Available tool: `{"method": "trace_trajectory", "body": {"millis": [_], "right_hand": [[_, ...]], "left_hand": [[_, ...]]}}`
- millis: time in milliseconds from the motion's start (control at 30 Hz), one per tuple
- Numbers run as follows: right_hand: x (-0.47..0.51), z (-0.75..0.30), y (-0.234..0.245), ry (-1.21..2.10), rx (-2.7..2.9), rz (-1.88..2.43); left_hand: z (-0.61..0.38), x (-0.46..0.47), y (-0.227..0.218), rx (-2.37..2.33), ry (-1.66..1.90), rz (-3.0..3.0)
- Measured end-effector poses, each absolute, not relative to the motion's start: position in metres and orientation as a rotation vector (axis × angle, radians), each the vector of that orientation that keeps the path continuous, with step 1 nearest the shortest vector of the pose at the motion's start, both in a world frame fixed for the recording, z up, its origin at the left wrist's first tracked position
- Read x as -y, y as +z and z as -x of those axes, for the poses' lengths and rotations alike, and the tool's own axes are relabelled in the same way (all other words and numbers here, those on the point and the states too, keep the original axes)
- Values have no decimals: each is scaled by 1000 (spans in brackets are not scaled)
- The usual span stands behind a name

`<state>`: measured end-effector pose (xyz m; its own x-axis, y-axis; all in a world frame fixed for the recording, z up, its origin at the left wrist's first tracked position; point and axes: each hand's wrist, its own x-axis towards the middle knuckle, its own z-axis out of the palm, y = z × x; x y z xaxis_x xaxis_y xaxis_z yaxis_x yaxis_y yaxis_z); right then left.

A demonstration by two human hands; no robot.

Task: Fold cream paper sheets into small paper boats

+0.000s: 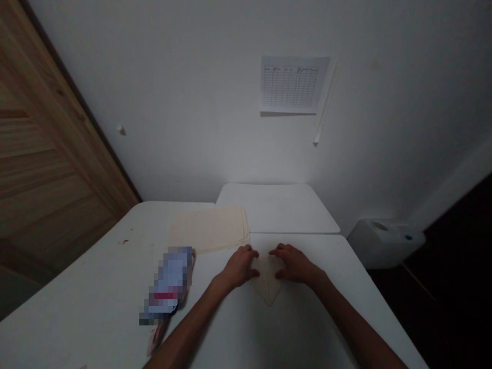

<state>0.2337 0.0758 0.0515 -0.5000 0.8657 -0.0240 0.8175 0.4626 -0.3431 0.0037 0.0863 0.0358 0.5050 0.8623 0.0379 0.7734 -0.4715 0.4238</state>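
Observation:
Both my hands rest on a small cream cloth [268, 284] folded to a point that aims toward me, lying on the white table [88, 307]. My left hand [240, 266] presses its left side with fingers bent and curled toward the middle. My right hand [294, 264] presses its right side the same way, fingertips almost meeting those of the left. A stack of flat cream cloths [209, 228] lies just beyond my left hand, toward the wall.
A blurred-out bluish object with a red band [169, 287] lies to the left of my left forearm. A second white table [279, 207] stands against the wall. A white bin [384, 241] stands at the right, a wooden door [42, 169] at the left.

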Motion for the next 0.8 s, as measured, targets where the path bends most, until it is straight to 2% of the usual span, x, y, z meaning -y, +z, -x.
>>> {"method": "trace_trajectory", "body": {"millis": [333, 800], "right_hand": [[-80, -232, 54, 484, 2599, 1484], [-76, -235, 54, 413, 2557, 1416]], "left_hand": [[-7, -92, 39, -1340, 255, -2426], [1, -83, 33, -1277, 420, -2451]]}}
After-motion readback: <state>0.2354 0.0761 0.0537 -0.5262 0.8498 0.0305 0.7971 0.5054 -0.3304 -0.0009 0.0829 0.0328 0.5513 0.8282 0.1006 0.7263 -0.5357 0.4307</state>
